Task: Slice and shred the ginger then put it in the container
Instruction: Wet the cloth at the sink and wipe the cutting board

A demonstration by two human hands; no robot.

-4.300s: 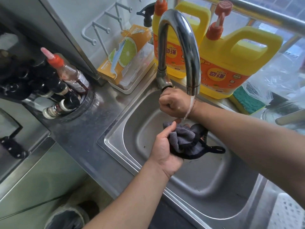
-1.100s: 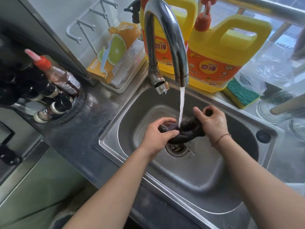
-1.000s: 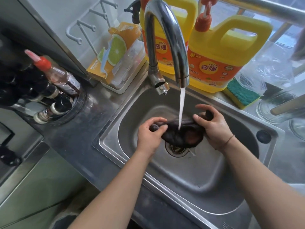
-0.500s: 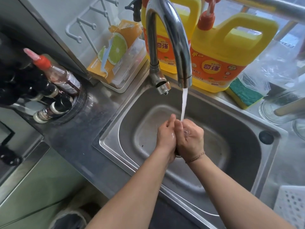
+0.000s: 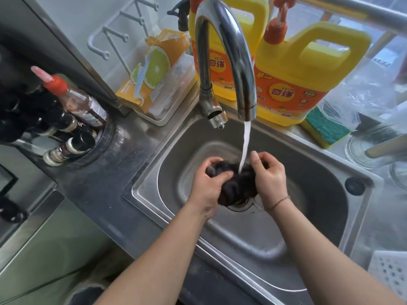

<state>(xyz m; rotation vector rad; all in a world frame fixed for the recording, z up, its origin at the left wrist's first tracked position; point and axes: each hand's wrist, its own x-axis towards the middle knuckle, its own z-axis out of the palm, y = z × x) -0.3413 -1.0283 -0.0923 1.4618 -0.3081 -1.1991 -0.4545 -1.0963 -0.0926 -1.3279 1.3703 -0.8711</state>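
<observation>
No ginger or container shows here. A dark wet cloth is bunched between both hands over the drain of the steel sink. The left hand grips its left side with curled fingers; the right hand pinches the right side, thumb raised. Water from the curved tap lands on the cloth. Two yellow detergent jugs stand at the far rim, a green sponge to their right. Bottles, apparently sauces, crowd the far left.
</observation>
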